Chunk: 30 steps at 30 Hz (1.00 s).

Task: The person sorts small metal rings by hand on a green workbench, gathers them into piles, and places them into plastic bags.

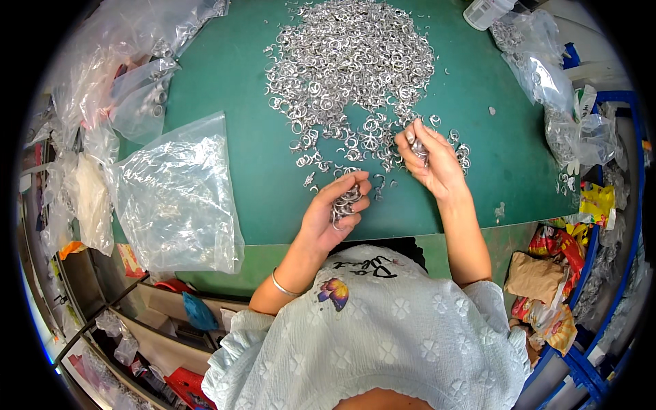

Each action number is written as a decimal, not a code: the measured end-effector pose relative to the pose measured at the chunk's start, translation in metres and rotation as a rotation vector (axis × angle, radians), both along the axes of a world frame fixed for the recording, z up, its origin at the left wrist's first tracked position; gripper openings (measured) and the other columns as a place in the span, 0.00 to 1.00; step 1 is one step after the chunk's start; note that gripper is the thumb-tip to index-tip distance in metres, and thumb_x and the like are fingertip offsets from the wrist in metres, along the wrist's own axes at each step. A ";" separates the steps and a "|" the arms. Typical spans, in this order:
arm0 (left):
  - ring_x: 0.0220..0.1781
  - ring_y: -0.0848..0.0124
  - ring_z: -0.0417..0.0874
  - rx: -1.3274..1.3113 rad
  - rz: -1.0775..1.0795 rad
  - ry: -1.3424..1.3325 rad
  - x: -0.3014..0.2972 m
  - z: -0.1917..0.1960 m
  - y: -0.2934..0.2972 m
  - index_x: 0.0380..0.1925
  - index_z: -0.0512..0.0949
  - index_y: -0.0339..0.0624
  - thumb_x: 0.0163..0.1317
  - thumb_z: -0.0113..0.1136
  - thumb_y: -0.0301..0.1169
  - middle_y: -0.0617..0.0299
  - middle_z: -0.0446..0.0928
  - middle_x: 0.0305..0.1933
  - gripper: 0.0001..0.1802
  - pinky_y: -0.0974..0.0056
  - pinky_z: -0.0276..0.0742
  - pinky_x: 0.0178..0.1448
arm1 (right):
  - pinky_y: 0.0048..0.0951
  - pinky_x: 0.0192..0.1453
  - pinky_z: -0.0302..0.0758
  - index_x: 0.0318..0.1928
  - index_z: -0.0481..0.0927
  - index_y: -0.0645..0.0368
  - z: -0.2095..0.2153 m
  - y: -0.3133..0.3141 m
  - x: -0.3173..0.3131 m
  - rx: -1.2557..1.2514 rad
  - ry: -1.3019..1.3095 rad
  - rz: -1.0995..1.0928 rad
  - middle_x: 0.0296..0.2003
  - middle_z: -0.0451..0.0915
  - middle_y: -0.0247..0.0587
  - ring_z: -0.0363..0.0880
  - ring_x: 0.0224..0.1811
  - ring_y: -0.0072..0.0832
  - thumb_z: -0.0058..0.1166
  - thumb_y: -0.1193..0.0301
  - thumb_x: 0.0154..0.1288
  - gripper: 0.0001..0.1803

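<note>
The bench (222,78) has a green top, its near edge running across in front of the person's torso and curving with the lens. A heap of small silver ring-shaped pieces (350,58) occupies the far middle, thinning into loose pieces toward the near side. Green surface extends on the heap's left as far as a clear plastic bag (179,195), which lies flat and reaches past the near edge, and on its right as far as a row of filled clear bags (540,65). Both hands have green top around them on the near side. A white bottle (486,12) at the far right carries a printed label, too small to read; coloured printed packets (557,249) stand off the bench's right end. The person's light top (389,328) bears dark script lettering and a butterfly motif. The left hand (326,213) is over the near part of the bench, palm turned inward and up, fingers curled; its grip is closed around a cluster of ring pieces. A metal bangle (281,285) circles that forearm. The right hand (435,164) is farther out, at the heap's near right fringe, wrist bent inward, thumb and fingers drawn together; its grip is closed on several ring pieces, partly hidden by the fingers.
</note>
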<state>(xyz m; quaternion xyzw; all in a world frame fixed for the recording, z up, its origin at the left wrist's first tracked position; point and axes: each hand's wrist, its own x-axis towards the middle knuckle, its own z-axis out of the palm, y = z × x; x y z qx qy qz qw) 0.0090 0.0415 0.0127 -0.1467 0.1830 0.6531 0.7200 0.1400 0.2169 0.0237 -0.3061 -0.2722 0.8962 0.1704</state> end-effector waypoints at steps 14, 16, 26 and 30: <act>0.30 0.75 0.71 0.011 -0.001 0.024 0.010 -0.007 -0.002 0.49 0.72 0.33 0.66 0.51 0.31 0.60 0.72 0.36 0.16 0.78 0.61 0.16 | 0.34 0.27 0.71 0.33 0.84 0.57 -0.011 -0.023 -0.030 1.728 -0.685 0.166 0.27 0.81 0.41 0.78 0.25 0.36 0.63 0.71 0.54 0.06; 0.30 0.75 0.71 0.009 0.000 0.026 0.009 -0.007 -0.002 0.49 0.72 0.33 0.66 0.51 0.32 0.60 0.72 0.36 0.16 0.78 0.61 0.16 | 0.37 0.29 0.73 0.34 0.84 0.56 -0.014 -0.020 -0.027 1.680 -0.668 0.135 0.28 0.81 0.41 0.79 0.26 0.40 0.63 0.71 0.53 0.07; 0.29 0.76 0.71 -0.033 -0.001 0.052 0.010 -0.005 -0.004 0.49 0.72 0.33 0.66 0.51 0.32 0.61 0.72 0.35 0.16 0.78 0.61 0.16 | 0.32 0.29 0.74 0.39 0.83 0.57 -0.014 -0.020 -0.021 1.809 -0.669 0.268 0.30 0.82 0.43 0.80 0.25 0.35 0.64 0.71 0.54 0.11; 0.29 0.76 0.70 -0.035 0.001 0.028 0.010 -0.004 -0.003 0.50 0.71 0.33 0.67 0.50 0.31 0.61 0.71 0.35 0.16 0.77 0.61 0.15 | 0.29 0.29 0.73 0.37 0.83 0.60 -0.019 -0.013 -0.020 1.606 -0.565 0.204 0.29 0.83 0.39 0.78 0.24 0.27 0.65 0.73 0.53 0.09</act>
